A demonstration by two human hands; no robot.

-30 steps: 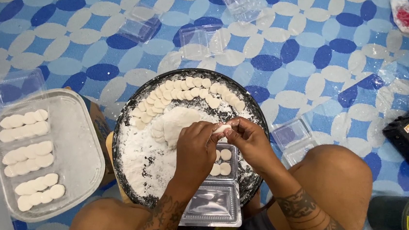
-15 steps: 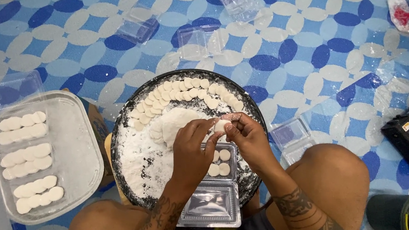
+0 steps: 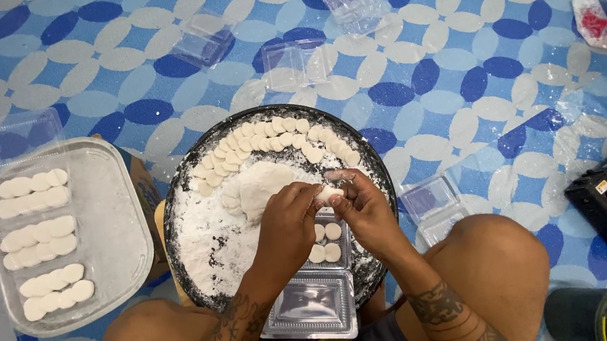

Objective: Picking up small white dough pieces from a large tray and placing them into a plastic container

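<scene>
Our left hand (image 3: 289, 218) and right hand (image 3: 364, 209) pinch one white dough piece (image 3: 329, 193) together; below lies the clear plastic box (image 3: 314, 307), resting on the floured round tray (image 3: 183, 201).

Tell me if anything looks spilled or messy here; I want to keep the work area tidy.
White flour is dusted over the patterned floor right of the round black tray. Empty clear plastic boxes lie scattered about. Both hands hold one white dough piece over the tray.
</scene>
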